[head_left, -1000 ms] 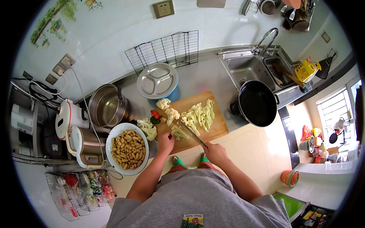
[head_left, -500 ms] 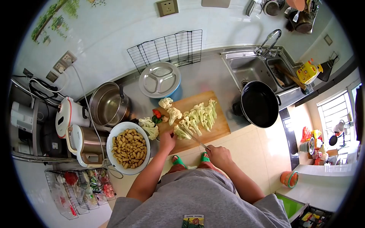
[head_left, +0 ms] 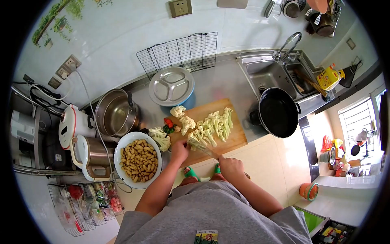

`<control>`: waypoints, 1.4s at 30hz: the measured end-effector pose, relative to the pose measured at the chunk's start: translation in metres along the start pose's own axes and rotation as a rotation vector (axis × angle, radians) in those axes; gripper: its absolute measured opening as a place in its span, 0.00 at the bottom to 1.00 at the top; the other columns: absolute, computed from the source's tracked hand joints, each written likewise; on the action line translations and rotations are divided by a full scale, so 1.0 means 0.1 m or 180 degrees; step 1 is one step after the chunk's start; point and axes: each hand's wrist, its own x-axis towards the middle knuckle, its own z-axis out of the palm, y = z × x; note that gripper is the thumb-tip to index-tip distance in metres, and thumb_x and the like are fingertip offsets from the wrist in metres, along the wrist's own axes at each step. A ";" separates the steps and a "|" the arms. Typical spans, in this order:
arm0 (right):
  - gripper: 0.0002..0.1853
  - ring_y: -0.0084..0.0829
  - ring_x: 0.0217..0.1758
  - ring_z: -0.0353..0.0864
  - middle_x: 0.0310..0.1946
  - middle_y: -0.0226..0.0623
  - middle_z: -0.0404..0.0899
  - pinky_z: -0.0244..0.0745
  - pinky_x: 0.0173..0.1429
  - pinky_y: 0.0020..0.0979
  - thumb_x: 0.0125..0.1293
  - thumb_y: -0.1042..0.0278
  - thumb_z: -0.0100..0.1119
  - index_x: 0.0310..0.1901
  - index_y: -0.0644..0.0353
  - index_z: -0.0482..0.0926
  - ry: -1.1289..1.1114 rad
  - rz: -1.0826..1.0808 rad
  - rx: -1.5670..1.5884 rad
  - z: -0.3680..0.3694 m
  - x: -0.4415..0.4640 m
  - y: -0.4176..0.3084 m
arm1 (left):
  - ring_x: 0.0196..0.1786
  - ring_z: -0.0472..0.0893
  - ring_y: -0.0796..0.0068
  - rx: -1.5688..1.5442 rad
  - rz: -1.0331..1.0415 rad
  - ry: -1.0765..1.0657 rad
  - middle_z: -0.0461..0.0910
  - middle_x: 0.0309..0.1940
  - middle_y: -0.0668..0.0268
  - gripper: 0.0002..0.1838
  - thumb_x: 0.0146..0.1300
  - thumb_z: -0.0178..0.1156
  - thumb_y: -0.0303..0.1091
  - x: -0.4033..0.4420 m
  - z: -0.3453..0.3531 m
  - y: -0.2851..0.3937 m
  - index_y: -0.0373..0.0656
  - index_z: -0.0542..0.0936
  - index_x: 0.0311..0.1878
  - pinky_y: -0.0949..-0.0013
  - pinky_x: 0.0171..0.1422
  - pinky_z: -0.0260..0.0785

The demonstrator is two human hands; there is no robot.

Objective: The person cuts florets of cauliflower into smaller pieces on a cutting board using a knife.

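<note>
On the wooden cutting board (head_left: 232, 138) lie several cut cauliflower pieces (head_left: 219, 122), spread in a row. My right hand (head_left: 231, 167) is wrapped round the handle of a kitchen knife (head_left: 208, 151), its blade pointing up and left into the cauliflower at the board's near side. My left hand (head_left: 180, 152) is closed at that spot, its fingertips on a cauliflower floret (head_left: 193, 142) beside the blade. Two larger florets (head_left: 187, 124) sit at the board's left edge. Red peppers (head_left: 168, 122) and another cauliflower chunk (head_left: 159, 138) lie farther left.
A white bowl of peanuts (head_left: 118, 162) and a steel pot (head_left: 111, 118) stand left. Behind the board is a blue container with a steel divided plate (head_left: 171, 86) on top. To the right are a black pan (head_left: 278, 112) and the sink (head_left: 266, 75).
My right hand has shifted slightly, and the knife blade has turned a little at the near-side cauliflower. My left hand stays almost where it was.
</note>
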 end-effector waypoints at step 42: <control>0.13 0.45 0.32 0.87 0.28 0.44 0.84 0.81 0.34 0.45 0.67 0.61 0.50 0.49 0.54 0.75 0.0032 -0.0399 0.0143 -0.17 -0.12 0.13 | 0.50 0.77 0.60 0.0845 0.1600 0.0470 0.77 0.44 0.63 0.10 0.61 0.58 0.32 -0.36 0.04 -0.06 0.45 0.84 0.44 0.60 0.47 0.75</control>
